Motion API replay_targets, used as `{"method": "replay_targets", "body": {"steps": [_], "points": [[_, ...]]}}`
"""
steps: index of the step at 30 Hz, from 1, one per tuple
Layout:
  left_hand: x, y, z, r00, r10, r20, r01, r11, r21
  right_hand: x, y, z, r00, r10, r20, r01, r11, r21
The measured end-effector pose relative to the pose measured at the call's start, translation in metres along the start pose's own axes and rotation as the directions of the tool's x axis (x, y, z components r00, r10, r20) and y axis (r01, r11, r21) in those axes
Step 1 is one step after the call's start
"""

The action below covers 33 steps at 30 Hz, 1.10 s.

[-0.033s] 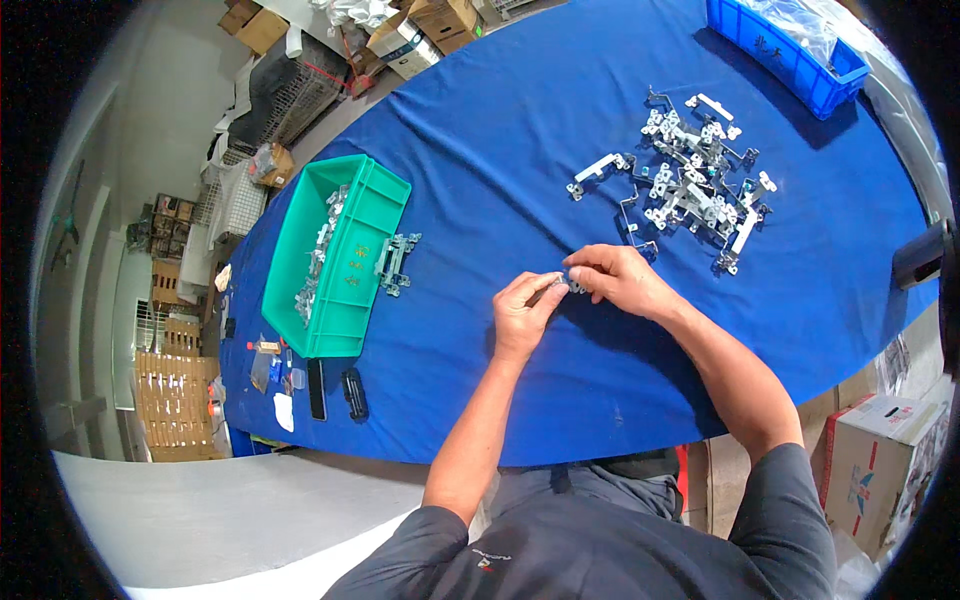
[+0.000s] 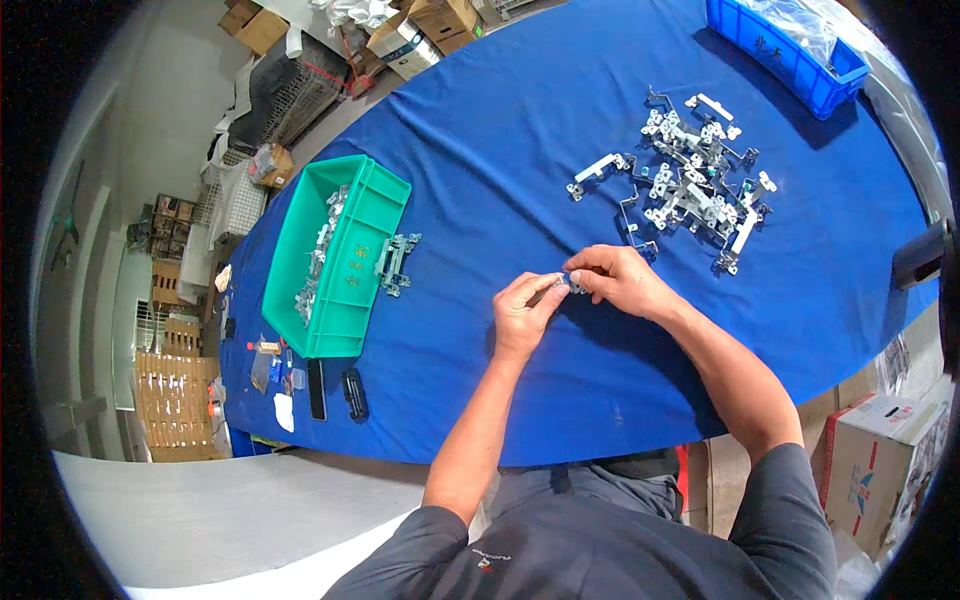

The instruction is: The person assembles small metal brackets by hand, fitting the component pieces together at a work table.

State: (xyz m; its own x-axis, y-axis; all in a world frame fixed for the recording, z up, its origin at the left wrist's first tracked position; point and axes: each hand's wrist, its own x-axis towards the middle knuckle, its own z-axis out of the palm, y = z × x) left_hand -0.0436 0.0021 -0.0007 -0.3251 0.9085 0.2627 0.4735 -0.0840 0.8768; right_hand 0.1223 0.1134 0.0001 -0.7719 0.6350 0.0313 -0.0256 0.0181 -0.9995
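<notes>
Above the blue cloth, my left hand [image 2: 522, 318] pinches the end of a small silvery metal bracket [image 2: 575, 288], mostly hidden by fingers. On the bracket's other side, my right hand [image 2: 622, 279] closes thumb and fingers around it, so the two hands nearly touch. Beyond my right hand lies a loose pile of metal brackets [image 2: 705, 190], silvery with some dark thin arms. To the left of my hands, a few similar brackets [image 2: 397, 265] rest together against the side of a green bin [image 2: 385, 210].
More metal parts [image 2: 322, 255] lie inside the green bin. A blue crate [image 2: 770, 45] with clear plastic stands at the far right. A phone [image 2: 317, 388], a black case-like object [image 2: 354, 394] and small items sit at the left edge. A dark post [image 2: 922, 258] juts in at right.
</notes>
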Motion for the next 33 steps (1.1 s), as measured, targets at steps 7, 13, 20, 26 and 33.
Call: {"method": "replay_targets", "body": {"steps": [7,13,20,26,33], "points": [[0.0,0.002,0.0,0.995,0.084,0.054,-0.086,0.995,0.051,0.003,0.01,-0.001,0.993,-0.024,-0.113,0.026,1.0,0.016],[-0.002,-0.002,0.001,0.986,-0.062,-0.155,0.037,0.987,-0.156,0.001,0.009,0.004,0.997,-0.071,-0.044,0.057,0.965,-0.257],[0.0,-0.003,0.001,0.998,0.006,-0.062,-0.012,0.996,-0.092,0.001,0.009,0.002,0.989,-0.119,-0.085,0.094,0.963,-0.255],[0.0,0.002,0.0,0.999,0.037,-0.001,-0.037,0.999,-0.007,0.001,0.006,0.002,1.0,-0.01,-0.027,0.01,1.0,-0.023],[0.0,0.002,0.002,0.999,0.049,-0.006,-0.049,0.999,0.007,0.001,0.003,0.002,0.993,-0.016,-0.117,0.015,1.0,-0.015]]}}
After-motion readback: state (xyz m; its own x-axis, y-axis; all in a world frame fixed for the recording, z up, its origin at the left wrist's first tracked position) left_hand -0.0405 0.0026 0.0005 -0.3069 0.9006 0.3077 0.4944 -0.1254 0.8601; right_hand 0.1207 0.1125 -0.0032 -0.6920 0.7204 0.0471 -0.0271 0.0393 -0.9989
